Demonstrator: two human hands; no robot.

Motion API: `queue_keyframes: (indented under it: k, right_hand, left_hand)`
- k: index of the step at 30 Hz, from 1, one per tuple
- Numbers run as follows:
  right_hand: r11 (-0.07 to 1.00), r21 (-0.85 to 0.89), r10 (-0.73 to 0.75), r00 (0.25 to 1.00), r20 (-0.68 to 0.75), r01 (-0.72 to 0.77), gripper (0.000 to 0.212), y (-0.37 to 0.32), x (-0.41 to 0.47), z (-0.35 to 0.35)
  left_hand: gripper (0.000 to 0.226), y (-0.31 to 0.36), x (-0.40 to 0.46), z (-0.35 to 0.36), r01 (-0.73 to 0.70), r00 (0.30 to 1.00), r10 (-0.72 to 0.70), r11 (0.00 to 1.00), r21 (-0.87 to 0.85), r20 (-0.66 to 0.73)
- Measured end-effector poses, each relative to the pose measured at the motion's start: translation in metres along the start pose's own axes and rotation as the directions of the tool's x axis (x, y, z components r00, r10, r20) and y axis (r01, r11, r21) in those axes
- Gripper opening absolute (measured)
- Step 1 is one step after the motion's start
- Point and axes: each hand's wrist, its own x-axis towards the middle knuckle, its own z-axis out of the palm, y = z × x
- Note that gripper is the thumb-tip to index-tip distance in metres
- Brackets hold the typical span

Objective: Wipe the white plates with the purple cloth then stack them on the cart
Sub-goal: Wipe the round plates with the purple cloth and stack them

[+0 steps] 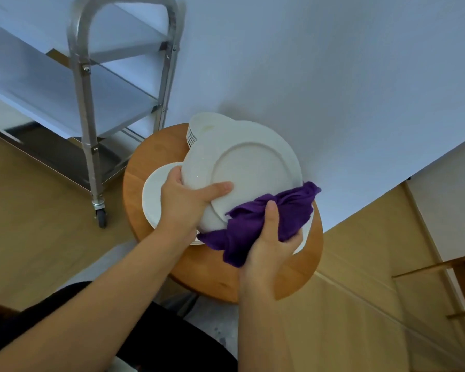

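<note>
Left hand [184, 204] gripped the plate [249, 170] tilted above the table [304, 267], thumb across its face. Right fingers [271, 210] bunched the cloth [255, 226] at its 5 o'clock rim; cart [86, 76] sat at 10.

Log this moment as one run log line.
step: wiping | left hand: holds white plate | right hand: grips purple cloth on plate rim | cart: no plates seen
</note>
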Motion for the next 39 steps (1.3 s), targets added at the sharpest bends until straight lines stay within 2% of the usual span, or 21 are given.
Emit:
queue_keyframes:
  k: [1, 2, 3, 5, 6, 7, 9, 12, 17, 20, 22, 27, 29, 32, 36, 38, 39]
  right_hand:
    - [1.000, 0.027, -0.016, 1.000, -0.022, 0.016, 0.084, 0.000, 0.003, -0.001]
    - [0.999, 0.030, -0.033, 0.999, -0.015, 0.034, 0.074, -0.004, 0.009, -0.004]
    - [0.999, 0.017, -0.032, 0.999, 0.010, 0.032, 0.064, -0.010, 0.017, -0.010]
    - [1.000, -0.021, 0.007, 0.996, 0.092, -0.005, 0.057, -0.024, 0.034, -0.024]
    - [0.998, -0.053, 0.036, 0.990, 0.136, -0.029, 0.057, -0.029, 0.041, -0.031]
    - [0.994, -0.095, 0.066, 0.982, 0.178, -0.049, 0.058, -0.031, 0.046, -0.035]
    - [0.979, -0.195, 0.110, 0.966, 0.235, -0.064, 0.063, -0.032, 0.047, -0.036]
    - [0.971, -0.231, 0.102, 0.981, 0.167, -0.061, 0.069, -0.027, 0.040, -0.032]
    - [0.964, -0.267, -0.016, 1.000, -0.015, 0.011, 0.053, -0.004, 0.014, -0.027]
    - [0.972, -0.234, -0.014, 0.993, -0.114, -0.013, 0.050, 0.010, -0.002, -0.016]
    - [0.958, -0.286, -0.040, 0.991, -0.125, 0.003, 0.048, 0.015, -0.009, -0.013]
    - [0.903, -0.427, 0.040, 0.999, -0.007, -0.039, 0.051, 0.000, 0.014, -0.018]
    - [0.890, -0.456, 0.027, 0.999, 0.030, -0.010, 0.047, -0.012, 0.026, -0.011]
    - [0.853, -0.510, -0.033, 0.986, 0.165, 0.114, 0.043, -0.020, 0.024, 0.006]
    - [0.880, -0.450, 0.003, 0.946, 0.324, 0.152, 0.041, -0.019, 0.010, 0.011]
    - [0.885, -0.414, -0.019, 0.904, 0.428, 0.214, 0.036, -0.017, 0.000, 0.011]
    - [0.869, -0.417, -0.039, 0.877, 0.479, 0.266, 0.036, -0.016, -0.007, 0.012]
  left_hand:
    - [0.062, -0.001, -0.003, 0.002, -0.020, 1.000, 0.020, 1.000, 0.013, 0.006]
    - [0.061, -0.002, -0.004, 0.000, -0.024, 0.997, 0.024, 1.000, 0.006, 0.071]
    - [0.061, 0.001, -0.003, -0.006, 0.005, 0.980, -0.002, 1.000, -0.016, 0.198]
    - [0.054, 0.012, 0.005, -0.025, 0.150, 0.849, -0.114, 0.988, -0.030, 0.516]
    - [0.058, 0.017, 0.012, -0.032, 0.250, 0.770, -0.188, 0.968, -0.017, 0.610]
    - [0.063, 0.019, 0.018, -0.037, 0.357, 0.711, -0.253, 0.934, -0.027, 0.656]
    - [0.056, 0.018, 0.022, -0.036, 0.534, 0.668, -0.322, 0.835, -0.131, 0.671]
    - [0.038, 0.010, 0.019, -0.029, 0.601, 0.701, -0.343, 0.756, -0.260, 0.625]
    - [0.029, 0.006, 0.005, -0.021, 0.516, 0.759, -0.276, 0.807, -0.287, 0.590]
    - [0.042, 0.000, -0.011, -0.006, 0.458, 0.811, -0.270, 0.845, -0.276, 0.519]
    - [0.049, -0.004, -0.017, -0.001, 0.438, 0.831, -0.285, 0.865, -0.246, 0.477]
    - [0.047, -0.006, -0.025, -0.003, 0.376, 0.816, -0.276, 0.921, -0.103, 0.508]
    - [0.030, -0.007, -0.030, 0.000, 0.348, 0.806, -0.291, 0.937, -0.016, 0.515]
    - [0.010, -0.004, -0.031, 0.004, 0.315, 0.830, -0.311, 0.946, 0.071, 0.463]
    - [0.021, 0.003, -0.029, 0.006, 0.272, 0.869, -0.291, 0.957, 0.105, 0.400]
    - [0.029, 0.005, -0.027, 0.006, 0.282, 0.881, -0.275, 0.959, 0.039, 0.386]
    - [0.026, 0.005, -0.027, 0.006, 0.291, 0.887, -0.262, 0.957, -0.017, 0.381]
